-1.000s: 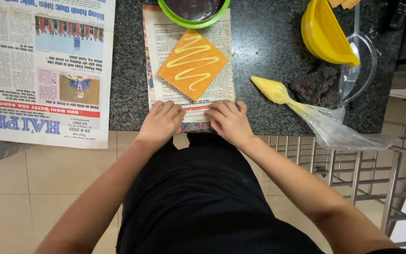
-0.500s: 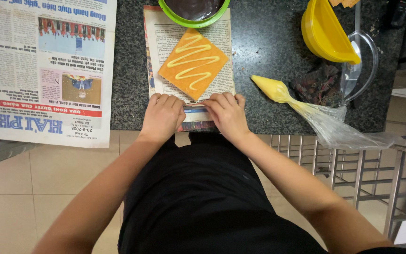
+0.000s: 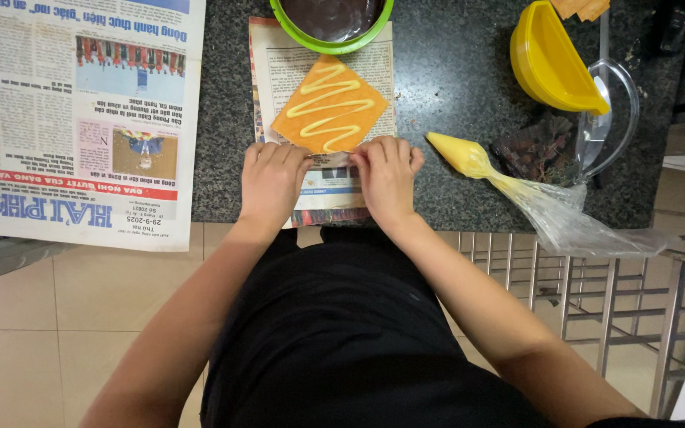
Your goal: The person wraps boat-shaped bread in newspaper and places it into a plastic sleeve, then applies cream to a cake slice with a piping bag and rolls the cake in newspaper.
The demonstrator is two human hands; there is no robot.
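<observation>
An orange square wrapper (image 3: 329, 106) with a yellow zigzag of filling lies corner-on upon a sheet of printed paper (image 3: 275, 67) on the dark granite counter (image 3: 445, 87). My left hand (image 3: 271, 178) and my right hand (image 3: 388, 173) rest side by side on that paper. Their fingertips touch the wrapper's near corner. Whether the fingers pinch the wrapper or only the paper below it, I cannot tell.
A green bowl (image 3: 331, 43) of dark paste stands behind the wrapper. Right of my hands lies a plastic piping bag (image 3: 509, 186) of yellow cream, with a yellow bowl (image 3: 552, 59) and a glass jug (image 3: 616, 111) beyond. A spread newspaper (image 3: 73, 119) overhangs the counter's left edge.
Both hands have slid forward from the paper's near edge up to the wrapper's near corner. Wrapper, bowl and piping bag have stayed where they were.
</observation>
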